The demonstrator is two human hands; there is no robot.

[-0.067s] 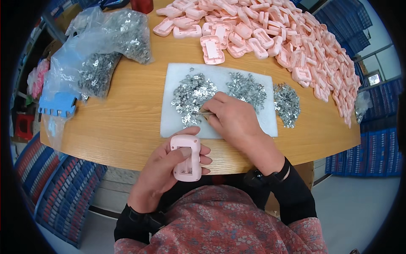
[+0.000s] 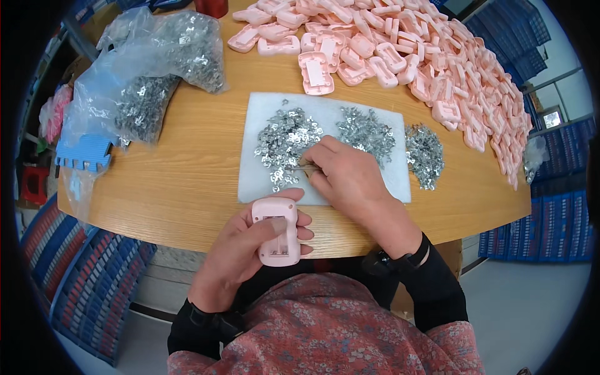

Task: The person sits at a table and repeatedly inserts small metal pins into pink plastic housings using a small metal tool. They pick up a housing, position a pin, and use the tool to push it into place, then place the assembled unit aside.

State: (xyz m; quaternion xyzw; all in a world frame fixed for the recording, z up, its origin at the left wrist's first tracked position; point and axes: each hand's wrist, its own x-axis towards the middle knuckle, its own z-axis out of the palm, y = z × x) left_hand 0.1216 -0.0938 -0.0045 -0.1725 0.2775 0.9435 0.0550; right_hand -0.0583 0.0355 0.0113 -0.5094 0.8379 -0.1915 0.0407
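My left hand [image 2: 240,247] is wrapped round a pale pink plastic housing [image 2: 285,242]. Its battery compartment faces up, and my thumb presses into the upper part of that recess. Small metal contacts show at the recess's lower end. My right hand [image 2: 353,178] pinches a thin metal tool, apparently tweezers [image 2: 302,167], mostly covered by the fingers. The tool's tip reaches the lower edge of a pile of small silvery metal clips [image 2: 284,140]. That pile lies on a white foam sheet [image 2: 250,181], beside a second heap of small metal pieces [image 2: 365,131].
A third heap of metal pieces [image 2: 425,156] sits on the wooden table [image 2: 194,181], right of the foam. Many pink housings [image 2: 400,50] cover the far right. Clear bags of metal parts [image 2: 187,53] and a blue foam piece [image 2: 84,153] lie at left. Blue racks [image 2: 544,228] stand beyond.
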